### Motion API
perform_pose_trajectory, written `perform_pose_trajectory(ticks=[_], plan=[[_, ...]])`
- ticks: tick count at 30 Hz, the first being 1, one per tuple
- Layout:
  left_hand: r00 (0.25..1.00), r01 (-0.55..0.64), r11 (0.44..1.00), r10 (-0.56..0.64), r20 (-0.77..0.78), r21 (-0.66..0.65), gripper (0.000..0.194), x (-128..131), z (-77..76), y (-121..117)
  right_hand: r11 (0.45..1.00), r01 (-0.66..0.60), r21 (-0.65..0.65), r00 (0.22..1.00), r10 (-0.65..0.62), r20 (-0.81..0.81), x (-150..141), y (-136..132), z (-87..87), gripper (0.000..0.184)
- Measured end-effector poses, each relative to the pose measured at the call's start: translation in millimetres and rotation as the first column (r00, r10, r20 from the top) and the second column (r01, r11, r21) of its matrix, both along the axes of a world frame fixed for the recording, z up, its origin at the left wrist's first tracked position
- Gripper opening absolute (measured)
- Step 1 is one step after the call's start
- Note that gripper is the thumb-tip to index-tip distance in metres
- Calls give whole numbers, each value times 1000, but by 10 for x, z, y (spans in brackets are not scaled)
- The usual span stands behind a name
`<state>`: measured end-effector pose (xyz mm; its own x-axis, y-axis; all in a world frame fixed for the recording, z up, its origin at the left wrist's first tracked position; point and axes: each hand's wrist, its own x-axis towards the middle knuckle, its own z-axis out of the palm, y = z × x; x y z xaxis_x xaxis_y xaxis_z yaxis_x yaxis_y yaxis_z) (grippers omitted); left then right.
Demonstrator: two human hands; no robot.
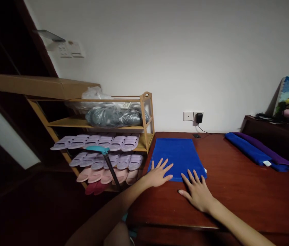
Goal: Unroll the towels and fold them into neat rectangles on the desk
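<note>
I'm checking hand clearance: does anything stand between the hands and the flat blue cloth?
Nothing visible does: the left hand and the right hand both spread over the near edge of the flat blue cloth, with no object in between.

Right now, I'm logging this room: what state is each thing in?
Central blue cloth: lying flat
Left hand: open, spread over that cloth
Right hand: open, spread across its near edge
Right-side cloths: narrow; folded or rolled, unclear
Black adapter: plugged in
Slippers: lined up in rows
Gray bundle: plastic-wrapped
Cardboard box: open or shut, unclear
</note>
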<state>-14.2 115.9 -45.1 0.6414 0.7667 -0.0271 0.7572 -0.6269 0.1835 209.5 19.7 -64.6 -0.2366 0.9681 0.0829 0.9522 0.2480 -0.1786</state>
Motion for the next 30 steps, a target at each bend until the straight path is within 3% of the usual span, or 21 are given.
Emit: perform_pose_trajectory(ticks=[5, 10, 19, 30], plan=[[998, -36, 999, 35, -59, -18, 63, -31, 71, 460, 995, 28, -96, 1000, -27, 13, -111, 502, 66, 88], [993, -106, 988, 111, -41, 115, 64, -10, 66, 623, 988, 28, -152, 1000, -26, 10, -118, 824, 106, 86], [978, -207, 973, 209, -15, 100, 60, 25, -154, 667, 995, 94, -31, 995, -93, 19, -136, 791, 39, 87], [975, -223, 965, 220, 32, 141, 61, 4, -147, 847, 998, 56, -13, 998, -56, 20, 18, 961, -2, 79]])
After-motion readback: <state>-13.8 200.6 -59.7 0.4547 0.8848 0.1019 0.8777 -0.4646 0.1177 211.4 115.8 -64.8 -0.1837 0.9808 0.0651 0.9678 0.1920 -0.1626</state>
